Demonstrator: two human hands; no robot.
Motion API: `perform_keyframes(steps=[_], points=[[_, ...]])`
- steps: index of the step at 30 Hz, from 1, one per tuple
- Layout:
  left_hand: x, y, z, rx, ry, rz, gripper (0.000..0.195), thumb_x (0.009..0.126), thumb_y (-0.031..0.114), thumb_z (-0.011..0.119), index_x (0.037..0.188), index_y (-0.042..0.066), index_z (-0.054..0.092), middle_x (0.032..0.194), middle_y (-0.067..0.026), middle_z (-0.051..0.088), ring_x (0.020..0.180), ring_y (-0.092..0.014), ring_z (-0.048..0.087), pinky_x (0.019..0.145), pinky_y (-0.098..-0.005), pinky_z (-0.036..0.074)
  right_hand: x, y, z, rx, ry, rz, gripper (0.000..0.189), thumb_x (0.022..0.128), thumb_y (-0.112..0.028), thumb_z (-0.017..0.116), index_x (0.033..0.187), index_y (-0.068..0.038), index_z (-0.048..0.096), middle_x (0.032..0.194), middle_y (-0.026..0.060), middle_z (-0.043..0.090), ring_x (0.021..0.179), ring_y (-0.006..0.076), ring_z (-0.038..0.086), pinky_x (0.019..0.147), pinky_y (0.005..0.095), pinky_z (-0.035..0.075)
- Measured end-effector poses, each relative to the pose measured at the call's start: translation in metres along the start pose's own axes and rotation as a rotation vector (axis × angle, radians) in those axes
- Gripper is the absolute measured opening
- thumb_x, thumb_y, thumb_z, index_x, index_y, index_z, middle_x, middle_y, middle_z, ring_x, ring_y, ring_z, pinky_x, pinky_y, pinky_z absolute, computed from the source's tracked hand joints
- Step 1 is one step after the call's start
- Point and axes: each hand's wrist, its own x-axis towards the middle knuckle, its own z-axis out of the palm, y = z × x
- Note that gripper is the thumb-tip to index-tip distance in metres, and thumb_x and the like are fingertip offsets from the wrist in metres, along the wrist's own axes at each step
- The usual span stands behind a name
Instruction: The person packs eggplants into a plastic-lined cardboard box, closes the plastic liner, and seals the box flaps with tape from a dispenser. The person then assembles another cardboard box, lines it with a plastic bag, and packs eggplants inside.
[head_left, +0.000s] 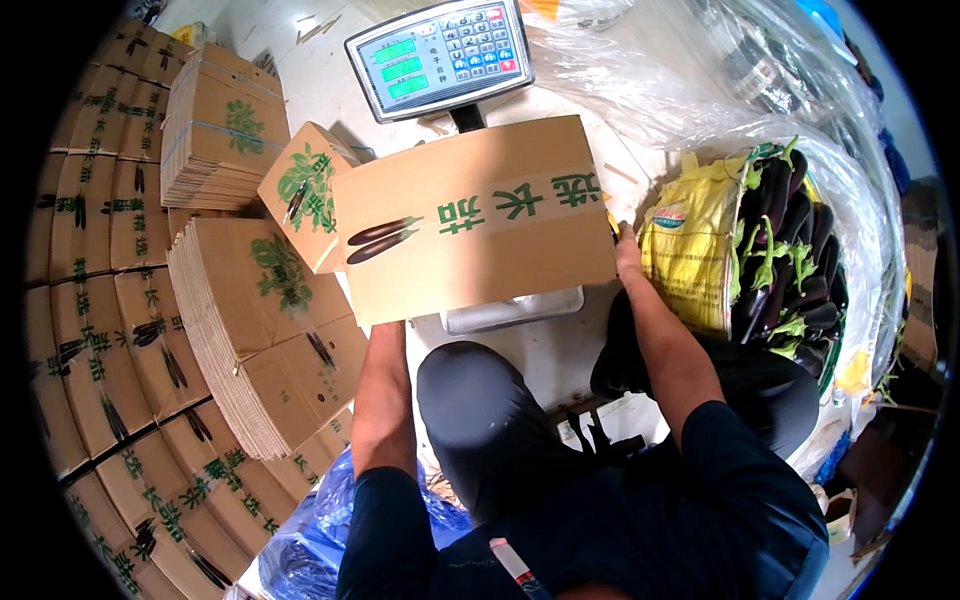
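A cardboard carton (480, 262) printed with eggplants and green characters lies across the view in front of me, above the metal pan of a platform scale (525, 307). My right hand (627, 251) grips the carton's right end. My left forearm reaches under the carton's near left edge, and the carton hides that hand. The scale's lit display panel (442, 56) stands beyond the carton. Another carton (307, 195) with a leaf print sits tilted behind its left end. To the right, a yellow woven sack (690, 232) lies open, full of dark long eggplants (795, 255).
Bundled flat cartons (262, 330) lie at left, with a second tied bundle (225, 127) behind. Stacked printed cartons (97, 300) line the far left. Clear plastic sheeting (675, 82) spreads across the back right. Blue plastic film (322, 540) lies near my left elbow.
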Motion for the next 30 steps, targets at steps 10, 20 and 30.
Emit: perform_keyframes(steps=[10,20,30], points=[[-0.007,-0.006,-0.018,0.107,0.02,0.055,0.059,0.098,0.049,0.053,0.138,0.005,0.052,0.128,-0.0146,0.062,0.114,-0.026,0.062,0.095,-0.0413,0.053,-0.059,-0.103,0.002,0.502,-0.306,-0.723,0.048,0.087,0.005,0.054,0.135,0.001,0.05,0.138,0.0232,0.053,0.13,0.0404,0.048,0.107,0.0434,0.04],[-0.094,0.065,0.018,0.77,-0.13,0.027,0.076,0.099,0.065,0.028,0.15,0.01,0.039,0.123,-0.0128,0.063,0.102,-0.025,0.061,0.089,-0.0411,0.048,-0.1,-0.177,-0.068,0.893,-0.571,0.244,0.043,0.095,-0.047,0.055,0.112,-0.009,0.066,0.084,0.001,0.065,0.066,0.0124,0.058,0.055,0.0283,0.043],[-0.165,0.089,0.039,1.147,0.193,0.096,0.09,0.097,0.068,0.024,0.102,-0.011,0.068,0.111,-0.0348,0.064,0.114,-0.044,0.06,0.1,-0.0456,0.042,-0.144,-0.222,-0.132,1.031,-0.639,0.009,0.072,0.1,-0.058,0.045,0.146,-0.004,0.042,0.144,0.0134,0.05,0.13,0.0265,0.049,0.108,0.0386,0.04]])
